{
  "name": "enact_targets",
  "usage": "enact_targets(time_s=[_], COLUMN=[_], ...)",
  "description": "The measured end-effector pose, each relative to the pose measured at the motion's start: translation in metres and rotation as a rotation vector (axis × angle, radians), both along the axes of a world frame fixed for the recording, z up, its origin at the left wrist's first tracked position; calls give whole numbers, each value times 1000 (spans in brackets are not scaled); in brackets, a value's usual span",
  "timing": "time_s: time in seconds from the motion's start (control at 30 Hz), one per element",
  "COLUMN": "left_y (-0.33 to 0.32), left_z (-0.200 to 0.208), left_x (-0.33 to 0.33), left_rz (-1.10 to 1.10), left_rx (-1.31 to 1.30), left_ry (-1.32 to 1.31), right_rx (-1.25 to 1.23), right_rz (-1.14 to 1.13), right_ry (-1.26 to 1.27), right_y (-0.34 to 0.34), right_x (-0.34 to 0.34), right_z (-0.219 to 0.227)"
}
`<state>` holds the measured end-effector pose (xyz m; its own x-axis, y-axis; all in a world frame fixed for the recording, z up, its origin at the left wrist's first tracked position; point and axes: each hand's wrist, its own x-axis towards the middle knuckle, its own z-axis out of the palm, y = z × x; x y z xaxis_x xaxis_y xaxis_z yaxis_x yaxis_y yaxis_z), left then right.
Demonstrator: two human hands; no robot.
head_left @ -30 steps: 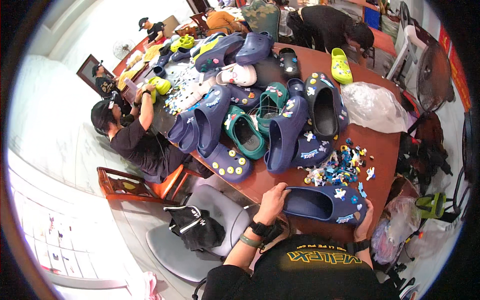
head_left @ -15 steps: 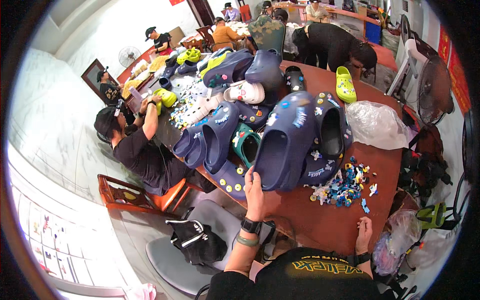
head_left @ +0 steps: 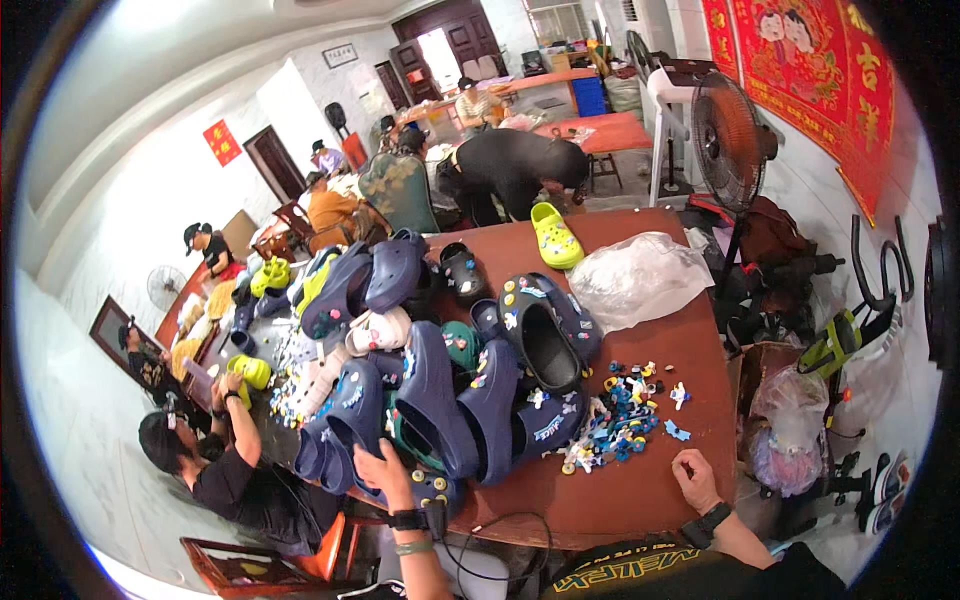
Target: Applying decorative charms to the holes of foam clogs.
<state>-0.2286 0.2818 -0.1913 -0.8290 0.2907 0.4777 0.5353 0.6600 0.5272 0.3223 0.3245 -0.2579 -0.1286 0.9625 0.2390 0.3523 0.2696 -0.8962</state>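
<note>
Several rounded navy clogs [head_left: 362, 385], smooth and foam-like, crowd the left part of a glossy reddish-brown counter [head_left: 590, 500], small raised charms dotting their toes. In front of them the left hand [head_left: 383, 472] is released, its fingers spread and its grip empty; whether its fingertips brush a clog, I cannot tell. A matte black band [head_left: 407, 519] and a dull green bangle [head_left: 413, 547] ring that wrist. Just right of this hand, a long navy clog [head_left: 430, 370] stands tilted, heel down and toe up, against the heap. Beside it a second upended navy clog [head_left: 497, 380] shows its deep, scooped hollow. Next comes a dark clog with a black oval footbed [head_left: 548, 350], charms along its rim. Farther back sits a bright lime-green clog [head_left: 556, 237]. Nearer lies a loose, lumpy pile of white, blue and yellow charms [head_left: 615, 420], with a crumpled translucent plastic bag [head_left: 640, 280] behind. At the right, the right hand [head_left: 697, 478] is loosely curled near the counter's edge; its palm is hidden, so I cannot tell whether it holds anything.
</note>
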Motion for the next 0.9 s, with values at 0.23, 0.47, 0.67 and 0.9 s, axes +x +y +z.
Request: enact_targets(time_s=[0.23,0.47,0.67,0.9], left_y=[25,30,-28,-110], left_z=[-4,-1,92,133], left_x=[-91,-92,-4,131], left_rz=[-262,-472,-454,-733], left_rx=[185,615,774,356], left_ry=[-348,-511,-331,-467], right_rx=[29,-17,34,44], right_rz=[26,3,65,128], right_ry=[-57,-45,-73,-84], right_y=[-2,-2,5,5], right_x=[-1,-1,-2,1], right_z=[4,2,7,10])
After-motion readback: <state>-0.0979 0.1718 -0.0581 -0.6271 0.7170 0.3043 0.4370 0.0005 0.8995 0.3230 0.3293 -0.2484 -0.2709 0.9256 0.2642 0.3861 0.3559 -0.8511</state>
